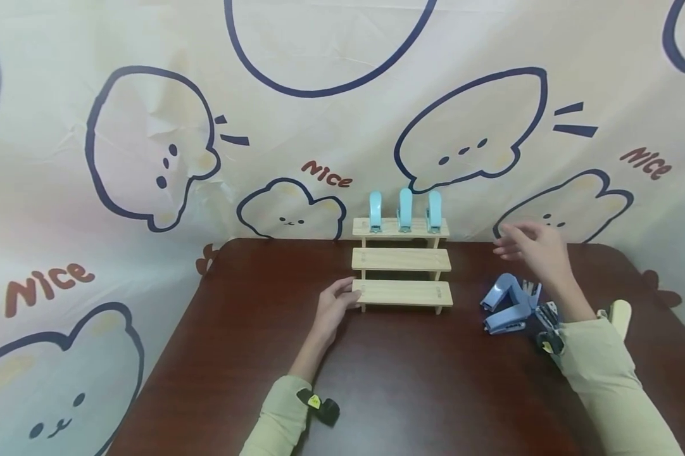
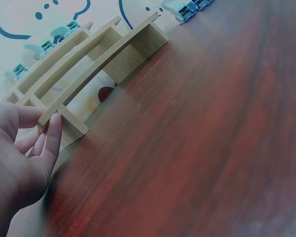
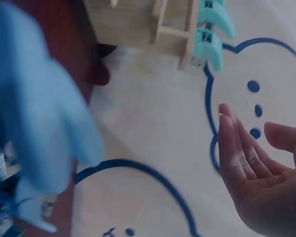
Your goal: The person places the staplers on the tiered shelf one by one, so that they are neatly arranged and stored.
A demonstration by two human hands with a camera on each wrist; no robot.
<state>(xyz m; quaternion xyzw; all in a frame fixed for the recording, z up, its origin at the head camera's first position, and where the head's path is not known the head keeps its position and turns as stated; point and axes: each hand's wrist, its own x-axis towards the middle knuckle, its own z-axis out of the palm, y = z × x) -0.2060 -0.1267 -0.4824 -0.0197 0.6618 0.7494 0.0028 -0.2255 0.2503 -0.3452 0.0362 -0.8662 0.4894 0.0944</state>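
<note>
My left hand (image 1: pixel 332 309) pinches the left end of the lowest step of a wooden three-tier display stand (image 1: pixel 402 293); in the left wrist view, the thumb and fingers (image 2: pixel 53 136) close on the board's end. Three light teal staplers (image 1: pixel 404 209) stand in a row on the top tier. Raised to the right of the stand, my right hand (image 1: pixel 539 248) holds nothing, its fingers extended and thumb apart in the right wrist view. Under it, on the table, lie several blue staplers (image 1: pixel 509 318) in a cluster, partly hidden by the right wrist.
A pale yellow-green object (image 1: pixel 620 316) lies behind the right sleeve. The dark brown table (image 1: pixel 422 380) ends at the back against a cartoon-printed backdrop (image 1: pixel 320 139). The middle tier (image 1: pixel 401 259) of the stand is bare wood.
</note>
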